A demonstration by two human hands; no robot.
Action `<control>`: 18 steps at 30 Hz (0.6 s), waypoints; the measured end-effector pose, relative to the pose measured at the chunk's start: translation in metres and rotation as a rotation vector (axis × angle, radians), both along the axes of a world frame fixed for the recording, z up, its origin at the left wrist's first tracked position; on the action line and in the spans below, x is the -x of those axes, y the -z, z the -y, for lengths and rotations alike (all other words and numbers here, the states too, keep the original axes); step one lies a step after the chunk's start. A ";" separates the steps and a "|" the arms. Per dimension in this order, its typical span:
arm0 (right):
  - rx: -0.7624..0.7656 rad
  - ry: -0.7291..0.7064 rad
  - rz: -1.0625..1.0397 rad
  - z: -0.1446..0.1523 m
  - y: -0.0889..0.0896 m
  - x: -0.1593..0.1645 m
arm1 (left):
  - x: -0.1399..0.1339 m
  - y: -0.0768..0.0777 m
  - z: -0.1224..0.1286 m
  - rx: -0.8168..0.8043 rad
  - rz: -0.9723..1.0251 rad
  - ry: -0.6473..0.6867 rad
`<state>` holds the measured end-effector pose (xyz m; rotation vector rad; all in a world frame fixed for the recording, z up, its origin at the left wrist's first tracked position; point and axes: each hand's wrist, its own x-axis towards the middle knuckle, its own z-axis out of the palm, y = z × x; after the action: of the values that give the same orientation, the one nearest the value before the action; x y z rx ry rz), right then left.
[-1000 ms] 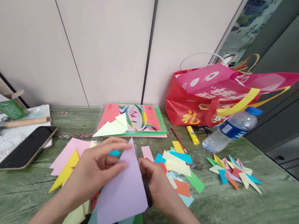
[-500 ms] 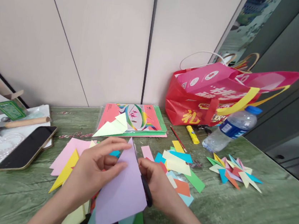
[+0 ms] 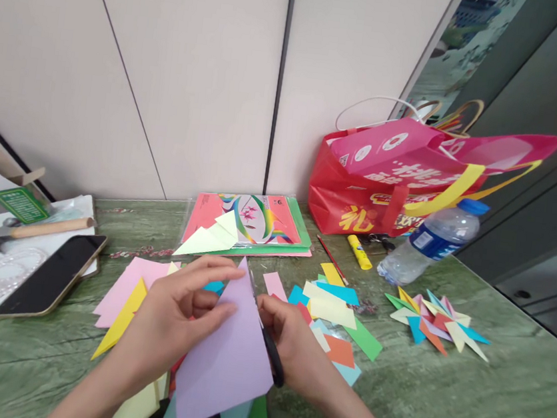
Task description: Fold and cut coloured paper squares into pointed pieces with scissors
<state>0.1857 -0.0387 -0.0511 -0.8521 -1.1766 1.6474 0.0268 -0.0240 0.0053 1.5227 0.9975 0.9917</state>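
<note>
A sheet of purple paper point(image 3: 228, 364) with a pointed top is pinched between the thumb and fingers of my left hand point(image 3: 187, 306). On its right edge, my right hand point(image 3: 288, 341) grips black-handled scissors point(image 3: 272, 357), whose blades run up along the paper and are mostly hidden. Yellow folded paper point(image 3: 123, 322) and pink sheets point(image 3: 123, 288) lie left of my left hand. Beyond my right hand are several loose coloured paper strips point(image 3: 330, 309). Pale yellow and blue-green papers point(image 3: 137, 411) show beneath the purple sheet.
A packet of coloured paper point(image 3: 257, 217) lies at the back by the wall. A red bag point(image 3: 362, 178), a water bottle point(image 3: 428, 243), a yellow glue stick point(image 3: 359, 252) and folded paper stars point(image 3: 437, 321) are to the right. A phone point(image 3: 50, 275) and a hammer point(image 3: 44, 231) lie left.
Hardly anything differs. The lower left corner of the purple paper has shifted slightly left; both hands keep their holds, and the view has moved a touch.
</note>
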 end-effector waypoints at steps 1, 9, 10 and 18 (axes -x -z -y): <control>-0.005 0.004 0.007 0.000 0.000 0.000 | 0.000 0.000 0.000 0.002 -0.003 -0.001; 0.025 -0.012 -0.021 0.001 0.000 -0.001 | -0.002 -0.001 0.002 0.049 0.017 -0.003; 0.032 -0.010 -0.019 0.001 0.001 -0.001 | -0.002 -0.002 0.002 0.049 0.015 -0.006; 0.074 0.016 -0.013 0.000 0.003 0.001 | -0.003 -0.002 0.003 0.049 0.018 -0.015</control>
<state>0.1845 -0.0388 -0.0538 -0.8940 -1.1032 1.6892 0.0301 -0.0266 0.0073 1.4654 1.0150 0.9830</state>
